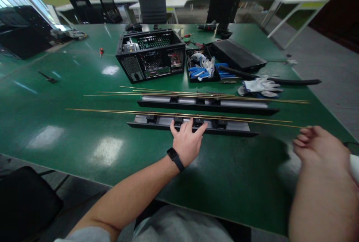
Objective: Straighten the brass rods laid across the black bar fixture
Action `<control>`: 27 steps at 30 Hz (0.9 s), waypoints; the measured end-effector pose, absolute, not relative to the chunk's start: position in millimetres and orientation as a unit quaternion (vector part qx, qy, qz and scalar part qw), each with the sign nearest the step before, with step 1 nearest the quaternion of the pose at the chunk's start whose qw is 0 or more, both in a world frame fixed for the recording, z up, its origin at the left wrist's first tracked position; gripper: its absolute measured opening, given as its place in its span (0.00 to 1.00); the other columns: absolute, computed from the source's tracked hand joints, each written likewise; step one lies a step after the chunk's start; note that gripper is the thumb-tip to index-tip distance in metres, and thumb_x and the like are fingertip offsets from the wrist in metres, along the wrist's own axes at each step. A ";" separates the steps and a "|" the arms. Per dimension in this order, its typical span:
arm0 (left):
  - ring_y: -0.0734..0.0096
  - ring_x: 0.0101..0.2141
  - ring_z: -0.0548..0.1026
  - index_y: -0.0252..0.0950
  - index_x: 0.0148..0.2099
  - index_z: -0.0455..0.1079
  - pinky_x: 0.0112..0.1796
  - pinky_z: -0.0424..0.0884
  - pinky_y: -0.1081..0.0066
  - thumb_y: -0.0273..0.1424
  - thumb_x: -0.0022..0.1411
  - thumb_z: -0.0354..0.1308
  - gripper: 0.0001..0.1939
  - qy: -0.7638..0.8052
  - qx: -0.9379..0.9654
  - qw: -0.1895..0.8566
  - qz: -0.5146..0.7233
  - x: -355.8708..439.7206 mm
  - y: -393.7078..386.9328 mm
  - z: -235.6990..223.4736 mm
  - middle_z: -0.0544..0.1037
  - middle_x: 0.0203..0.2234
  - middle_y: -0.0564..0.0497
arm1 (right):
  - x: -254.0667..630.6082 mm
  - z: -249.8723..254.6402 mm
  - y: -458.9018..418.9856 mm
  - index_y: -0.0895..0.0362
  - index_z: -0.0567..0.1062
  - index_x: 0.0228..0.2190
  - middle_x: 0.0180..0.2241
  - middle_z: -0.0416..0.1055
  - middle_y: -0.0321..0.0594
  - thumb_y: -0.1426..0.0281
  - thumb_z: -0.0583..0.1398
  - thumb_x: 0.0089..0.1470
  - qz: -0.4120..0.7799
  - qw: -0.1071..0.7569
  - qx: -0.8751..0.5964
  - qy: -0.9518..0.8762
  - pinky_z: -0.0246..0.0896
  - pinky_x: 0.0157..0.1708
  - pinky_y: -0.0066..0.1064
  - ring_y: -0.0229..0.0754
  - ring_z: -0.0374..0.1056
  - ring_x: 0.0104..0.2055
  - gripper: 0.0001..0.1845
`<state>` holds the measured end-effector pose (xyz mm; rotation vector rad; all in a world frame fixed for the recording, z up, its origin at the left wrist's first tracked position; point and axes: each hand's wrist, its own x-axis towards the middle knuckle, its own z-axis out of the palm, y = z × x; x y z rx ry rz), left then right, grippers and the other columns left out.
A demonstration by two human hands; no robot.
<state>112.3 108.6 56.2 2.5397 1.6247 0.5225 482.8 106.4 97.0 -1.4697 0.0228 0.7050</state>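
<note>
My left hand (187,139), a dark watch on its wrist, lies with fingers spread over the nearer long black channel (193,129). Its fingertips reach the small black blocks (152,117) inside and come close to the thin brass-coloured rods above; whether they press on them I cannot tell. At the right, my right hand (314,141) is closed with its fingertips on the end of a thin brass-coloured rod (276,124). That rod runs left across the channel beside another one. Behind lies a second black channel (207,105), with several more thin rods (112,93) across it.
An opened black computer case (151,55) stands behind the channels. Right of it are a black tray (204,79) with blue-white gloves, a black panel (238,53), a black strip (294,82) and another glove pair (260,86). A screwdriver (101,51) lies at left.
</note>
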 end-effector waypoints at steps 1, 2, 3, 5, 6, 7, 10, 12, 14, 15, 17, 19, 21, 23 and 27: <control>0.47 0.65 0.75 0.58 0.73 0.70 0.69 0.51 0.21 0.34 0.77 0.59 0.26 0.530 0.829 0.040 0.171 112.2 108.7 56.4 0.72 0.72 0.38 | 482.3 96.4 106.6 0.55 0.66 0.29 0.24 0.59 0.31 0.83 0.50 0.72 0.316 0.681 -0.661 0.006 0.42 0.12 0.21 0.28 0.50 0.17 0.19; 0.47 0.65 0.75 0.58 0.73 0.70 0.70 0.51 0.21 0.34 0.77 0.59 0.26 0.530 0.830 0.039 0.171 112.0 108.8 56.7 0.72 0.72 0.38 | 480.3 96.3 106.7 0.55 0.67 0.30 0.25 0.60 0.31 0.83 0.50 0.71 0.315 0.678 -0.665 0.000 0.43 0.12 0.21 0.28 0.51 0.17 0.18; 0.47 0.65 0.75 0.58 0.73 0.70 0.70 0.50 0.21 0.34 0.77 0.59 0.26 0.529 0.830 0.040 0.171 111.7 108.8 57.1 0.72 0.72 0.38 | 476.8 96.9 107.0 0.56 0.67 0.31 0.25 0.62 0.31 0.83 0.51 0.71 0.317 0.676 -0.666 -0.003 0.44 0.12 0.21 0.29 0.52 0.17 0.17; 0.48 0.65 0.74 0.58 0.73 0.70 0.70 0.50 0.21 0.34 0.77 0.59 0.26 0.528 0.831 0.041 0.171 111.3 108.5 57.7 0.72 0.72 0.37 | 466.3 99.6 107.5 0.56 0.68 0.32 0.25 0.63 0.32 0.82 0.52 0.70 0.324 0.666 -0.672 -0.010 0.44 0.12 0.22 0.29 0.53 0.17 0.15; 0.48 0.65 0.74 0.57 0.73 0.69 0.70 0.50 0.21 0.34 0.77 0.59 0.26 0.528 0.831 0.042 0.170 111.1 108.3 57.9 0.72 0.72 0.37 | 459.8 101.3 107.7 0.56 0.68 0.32 0.25 0.64 0.32 0.82 0.52 0.70 0.330 0.660 -0.675 -0.013 0.44 0.11 0.22 0.29 0.53 0.16 0.15; 0.48 0.65 0.74 0.57 0.74 0.69 0.70 0.50 0.21 0.34 0.77 0.59 0.26 0.528 0.831 0.042 0.170 111.0 108.0 58.0 0.72 0.72 0.37 | 452.7 103.3 107.8 0.56 0.68 0.32 0.25 0.64 0.32 0.81 0.53 0.71 0.339 0.652 -0.678 -0.017 0.43 0.11 0.22 0.29 0.53 0.16 0.15; 0.48 0.65 0.74 0.57 0.73 0.70 0.69 0.51 0.21 0.35 0.78 0.59 0.26 0.530 0.830 0.041 0.167 111.9 107.1 58.0 0.72 0.72 0.37 | 430.4 108.7 107.4 0.57 0.69 0.32 0.24 0.66 0.33 0.78 0.55 0.72 0.377 0.627 -0.680 -0.040 0.42 0.10 0.22 0.30 0.52 0.15 0.13; 0.48 0.65 0.75 0.57 0.73 0.70 0.69 0.51 0.20 0.35 0.78 0.58 0.26 0.530 0.831 0.039 0.166 113.4 106.9 58.0 0.72 0.72 0.37 | 416.1 111.4 106.8 0.58 0.71 0.33 0.25 0.68 0.34 0.77 0.57 0.72 0.409 0.612 -0.674 -0.062 0.42 0.09 0.22 0.29 0.52 0.15 0.12; 0.48 0.65 0.75 0.58 0.73 0.69 0.69 0.51 0.20 0.35 0.78 0.58 0.26 0.530 0.831 0.037 0.166 115.1 107.0 58.3 0.71 0.72 0.37 | 402.8 112.7 106.5 0.60 0.73 0.33 0.25 0.69 0.36 0.76 0.59 0.72 0.430 0.603 -0.667 -0.079 0.42 0.09 0.22 0.29 0.52 0.14 0.11; 0.49 0.65 0.75 0.58 0.73 0.69 0.69 0.51 0.21 0.35 0.78 0.58 0.26 0.530 0.831 0.036 0.167 115.8 107.1 58.6 0.71 0.72 0.37 | 396.6 112.5 106.5 0.61 0.74 0.33 0.26 0.70 0.36 0.75 0.60 0.71 0.437 0.600 -0.665 -0.087 0.43 0.08 0.22 0.28 0.52 0.14 0.11; 0.48 0.65 0.75 0.57 0.73 0.69 0.69 0.51 0.21 0.35 0.78 0.58 0.26 0.529 0.831 0.036 0.168 116.6 107.5 59.3 0.71 0.72 0.37 | 385.6 110.6 107.2 0.62 0.76 0.33 0.26 0.71 0.37 0.75 0.61 0.69 0.454 0.591 -0.658 -0.109 0.43 0.08 0.21 0.28 0.52 0.14 0.09; 0.48 0.65 0.75 0.57 0.74 0.69 0.69 0.51 0.20 0.35 0.78 0.58 0.26 0.528 0.831 0.036 0.168 116.9 107.9 59.8 0.72 0.72 0.37 | 375.9 106.8 108.6 0.61 0.77 0.33 0.26 0.71 0.36 0.74 0.63 0.68 0.477 0.579 -0.647 -0.134 0.43 0.08 0.21 0.28 0.52 0.14 0.09; 0.47 0.65 0.74 0.57 0.74 0.69 0.69 0.51 0.20 0.35 0.78 0.58 0.26 0.528 0.832 0.036 0.167 116.9 108.2 59.9 0.72 0.72 0.36 | 367.3 102.6 110.3 0.60 0.77 0.34 0.26 0.72 0.36 0.72 0.64 0.67 0.501 0.568 -0.636 -0.148 0.43 0.08 0.20 0.27 0.51 0.14 0.08; 0.47 0.65 0.74 0.57 0.74 0.69 0.69 0.51 0.20 0.35 0.77 0.59 0.26 0.528 0.832 0.036 0.167 117.2 108.2 59.6 0.72 0.72 0.36 | 359.4 99.3 111.9 0.60 0.78 0.35 0.26 0.73 0.36 0.69 0.67 0.66 0.518 0.559 -0.630 -0.150 0.42 0.08 0.20 0.27 0.51 0.14 0.07; 0.47 0.65 0.74 0.57 0.73 0.69 0.69 0.51 0.20 0.35 0.77 0.59 0.26 0.529 0.831 0.035 0.167 118.2 107.9 59.6 0.72 0.72 0.37 | 348.8 97.2 114.6 0.60 0.78 0.36 0.25 0.71 0.34 0.68 0.71 0.61 0.536 0.563 -0.612 -0.147 0.42 0.08 0.19 0.27 0.50 0.14 0.09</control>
